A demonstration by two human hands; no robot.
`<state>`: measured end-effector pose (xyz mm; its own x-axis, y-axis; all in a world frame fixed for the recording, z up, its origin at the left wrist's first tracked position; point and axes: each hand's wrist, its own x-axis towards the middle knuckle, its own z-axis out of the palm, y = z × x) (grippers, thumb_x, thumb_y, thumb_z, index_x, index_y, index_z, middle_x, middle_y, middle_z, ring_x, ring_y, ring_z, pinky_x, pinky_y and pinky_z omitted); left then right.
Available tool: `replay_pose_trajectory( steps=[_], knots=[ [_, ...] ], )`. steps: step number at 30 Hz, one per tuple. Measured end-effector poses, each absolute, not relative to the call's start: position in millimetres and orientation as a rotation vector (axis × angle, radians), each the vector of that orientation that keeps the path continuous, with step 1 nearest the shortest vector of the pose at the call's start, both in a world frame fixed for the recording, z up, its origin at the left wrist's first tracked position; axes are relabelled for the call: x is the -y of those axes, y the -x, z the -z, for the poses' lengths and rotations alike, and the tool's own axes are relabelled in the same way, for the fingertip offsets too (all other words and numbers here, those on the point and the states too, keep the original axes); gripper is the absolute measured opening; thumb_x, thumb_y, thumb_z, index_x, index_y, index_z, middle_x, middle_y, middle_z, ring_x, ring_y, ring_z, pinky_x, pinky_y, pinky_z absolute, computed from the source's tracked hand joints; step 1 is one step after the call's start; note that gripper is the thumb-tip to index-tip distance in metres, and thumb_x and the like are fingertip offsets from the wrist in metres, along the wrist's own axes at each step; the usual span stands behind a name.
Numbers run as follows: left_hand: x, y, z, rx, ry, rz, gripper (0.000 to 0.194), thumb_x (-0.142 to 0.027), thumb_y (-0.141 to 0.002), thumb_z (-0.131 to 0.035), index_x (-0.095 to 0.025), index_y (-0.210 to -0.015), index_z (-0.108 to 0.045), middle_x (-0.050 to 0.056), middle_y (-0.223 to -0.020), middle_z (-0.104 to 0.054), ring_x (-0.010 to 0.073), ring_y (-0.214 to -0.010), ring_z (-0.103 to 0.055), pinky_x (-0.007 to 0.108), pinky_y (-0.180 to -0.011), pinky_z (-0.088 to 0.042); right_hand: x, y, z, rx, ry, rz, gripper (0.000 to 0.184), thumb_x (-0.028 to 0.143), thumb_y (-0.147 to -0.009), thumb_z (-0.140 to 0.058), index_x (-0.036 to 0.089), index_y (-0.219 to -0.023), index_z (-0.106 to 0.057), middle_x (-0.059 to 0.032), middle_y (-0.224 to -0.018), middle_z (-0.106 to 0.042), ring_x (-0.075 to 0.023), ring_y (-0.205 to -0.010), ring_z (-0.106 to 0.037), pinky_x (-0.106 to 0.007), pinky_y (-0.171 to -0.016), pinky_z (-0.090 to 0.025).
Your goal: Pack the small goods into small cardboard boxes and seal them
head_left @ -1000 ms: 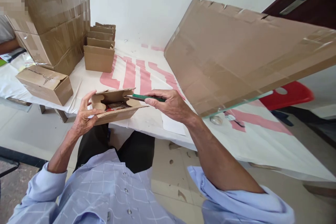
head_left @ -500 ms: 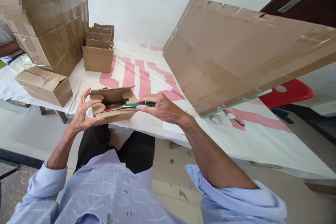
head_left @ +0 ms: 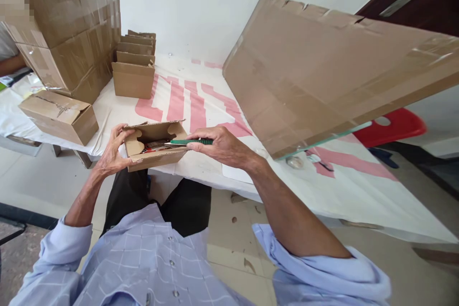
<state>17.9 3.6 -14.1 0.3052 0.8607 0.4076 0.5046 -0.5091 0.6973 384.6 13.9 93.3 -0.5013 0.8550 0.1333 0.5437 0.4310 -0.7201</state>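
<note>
My right grip (head_left: 227,147) holds a thin green tool (head_left: 179,142), its end in the mouth of a small open brown cardboard box (head_left: 158,158). My left grip (head_left: 114,154) squeezes that box's left end. The box is at the near edge of the table (head_left: 358,201), covered in white and pink cloth. A closed brown cardboard box (head_left: 57,114) sits off to the left.

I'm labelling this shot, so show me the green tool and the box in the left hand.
Green tool (head_left: 185,142): head view, on its green body.
Box (head_left: 158,159): head view, on its near outer wall.
</note>
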Motion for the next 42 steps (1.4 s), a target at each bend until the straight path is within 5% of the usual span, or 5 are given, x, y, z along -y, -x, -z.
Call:
replay_pose_trajectory(
  steps=[7,23,35,42],
  knots=[
    [2.5,-24.0,13.1,-1.234,-2.170,-1.110,0.081,-0.060,-0.082,-0.091,-0.025,-0.148,-0.062,0.017,-0.165,-0.046,0.0424,-0.157,-0.048,0.061,-0.125,-0.057,-15.0,-381.5,-97.9,2.215,1.267,-0.925,0.032,0.048,-0.092,-0.073,0.026,-0.103,-0.092,-0.0055,-0.102,-0.088,-0.0260,-0.092,-0.077,-0.039,-0.084,-0.057],
    [16.3,-35.9,19.5,-1.124,-2.094,-1.144,0.096,-0.078,-0.082,-0.090,-0.026,-0.158,-0.061,0.020,-0.166,-0.043,0.0474,-0.164,-0.041,0.070,-0.134,-0.044,-33.6,-381.1,-60.9,1.975,1.248,-0.744,0.030,0.044,-0.097,-0.072,0.022,-0.105,-0.091,-0.0082,-0.116,-0.088,-0.0318,-0.111,-0.079,-0.042,-0.098,-0.060],
    [15.8,-35.8,20.2,-1.131,-2.036,-1.135,0.092,-0.076,-0.084,-0.089,-0.030,-0.159,-0.062,0.017,-0.168,-0.041,0.0484,-0.166,-0.039,0.071,-0.135,-0.042,-39.4,-382.8,-61.2,1.915,1.285,-0.748,0.038,0.054,-0.092,-0.072,0.020,-0.094,-0.088,-0.0051,-0.088,-0.080,-0.0243,-0.084,-0.069,-0.035,-0.076,-0.052],
    [14.7,-37.4,20.4,-1.164,-2.019,-1.138,0.088,-0.080,-0.085,-0.086,-0.030,-0.155,-0.066,0.017,-0.168,-0.040,0.0479,-0.167,-0.039,0.071,-0.135,-0.042,-36.7,-380.8,-64.3,1.892,1.257,-0.760,0.039,0.056,-0.091,-0.072,0.021,-0.097,-0.088,-0.0056,-0.095,-0.083,-0.0266,-0.091,-0.072,-0.038,-0.082,-0.055]
  ],
)
